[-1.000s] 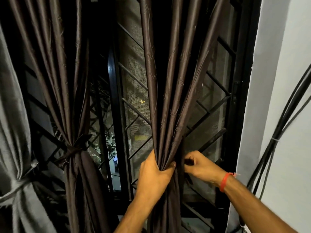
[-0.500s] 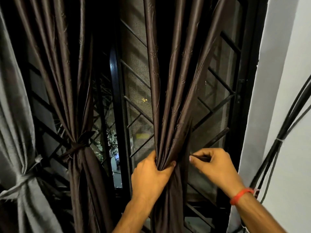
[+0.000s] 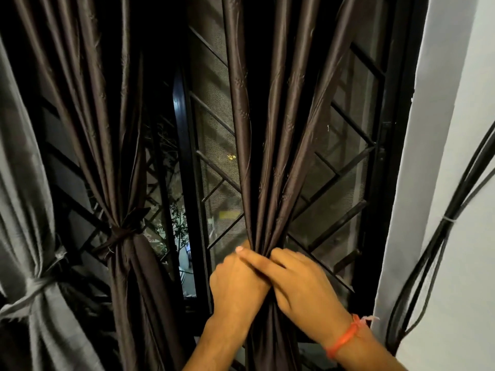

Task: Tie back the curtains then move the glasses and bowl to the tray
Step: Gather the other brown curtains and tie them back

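Since before, right hand point(image 3: 300, 285) crossed onto left hand point(image 3: 235, 287); both grip the brown curtain point(image 3: 267, 183) (bunched).

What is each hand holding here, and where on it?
Left hand grips the gathered brown curtain at its bunched waist; right hand reaches across it, its grip unclear.

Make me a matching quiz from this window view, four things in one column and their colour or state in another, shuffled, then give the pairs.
Things:
1. grey curtain
2. middle brown curtain
3. right brown curtain
4. wristband

States:
A. gathered and gripped by both hands, no tie visible on it
B. orange, on the right wrist
C. far left, bound with a grey tie
D. bound with a dark brown tie

Pairs: 1-C, 2-D, 3-A, 4-B

The left hand and right hand meet at the gathered folds.
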